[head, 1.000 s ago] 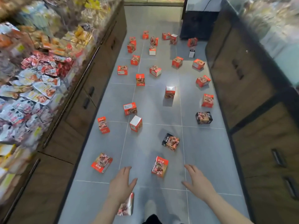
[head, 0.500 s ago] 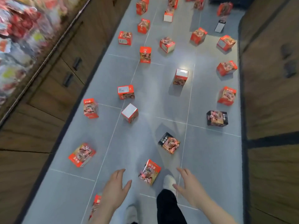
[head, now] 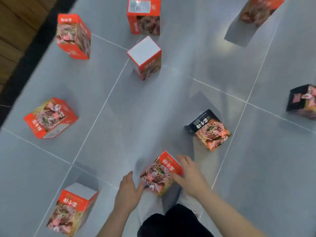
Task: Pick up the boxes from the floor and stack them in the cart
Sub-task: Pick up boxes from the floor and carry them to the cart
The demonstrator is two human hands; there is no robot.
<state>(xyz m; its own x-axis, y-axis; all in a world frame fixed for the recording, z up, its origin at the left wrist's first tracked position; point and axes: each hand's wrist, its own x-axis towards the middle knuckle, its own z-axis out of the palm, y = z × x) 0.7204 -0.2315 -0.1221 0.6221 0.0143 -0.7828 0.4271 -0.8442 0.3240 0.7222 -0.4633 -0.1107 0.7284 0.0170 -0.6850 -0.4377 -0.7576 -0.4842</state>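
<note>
Between both loosely spread hands (head: 129, 190) (head: 189, 175), red box (head: 161, 171) with noodle picture, ungripped.

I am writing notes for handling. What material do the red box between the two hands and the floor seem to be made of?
The red box looks like thin printed cardboard with a slightly glossy finish: sharp folded edges and a food photo printed on its face. The floor seems to be grey ceramic or stone-look tile, smooth and semi-gloss: pale grout lines and soft reflections show. Neither is certain from the look alone.
</note>
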